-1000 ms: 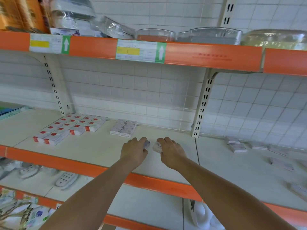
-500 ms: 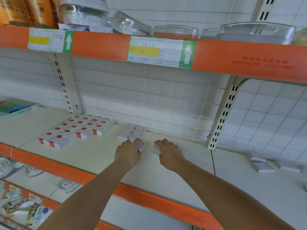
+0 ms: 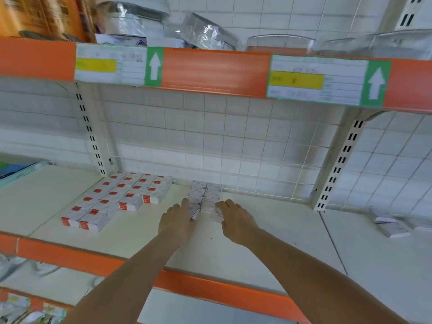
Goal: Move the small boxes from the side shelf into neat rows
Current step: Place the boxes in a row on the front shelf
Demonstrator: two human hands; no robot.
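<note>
Both hands have travelled left along the shelf (image 3: 268, 242) over the last second, and they now arrive at the near end of the two white rows (image 3: 205, 192) that run back toward the wall just beyond the fingertips. A second ago the rows lay well ahead and to the left of the hands; now the carried boxes sit touching or almost touching the front of them. By my reading, the placing step is nearly done and only squaring up and letting go remain.

The left hand (image 3: 178, 222) holds one small box (image 3: 194, 210) with its fingers curled over it, pressed toward the left row. The right hand (image 3: 235, 218) grips a second small white box (image 3: 216, 215) at its left edge, lined up with the right row. The hands are close together, side by side, each clamped on its own box.

More loose boxes (image 3: 392, 228) lie scattered on the side shelf (image 3: 385, 265) well to the right of the right hand, so further trips look necessary.

Left of the left hand stands a finished block of red-labelled boxes (image 3: 117, 199) in tidy rows. The shelf is pale with an orange front edge (image 3: 210, 286) beneath the forearms; a white tiled wall (image 3: 210, 136) rises behind the rows. Above the hands runs an upper shelf with price labels (image 3: 327, 80) bearing green arrows and plastic-wrapped goods (image 3: 203, 33) on top.
</note>
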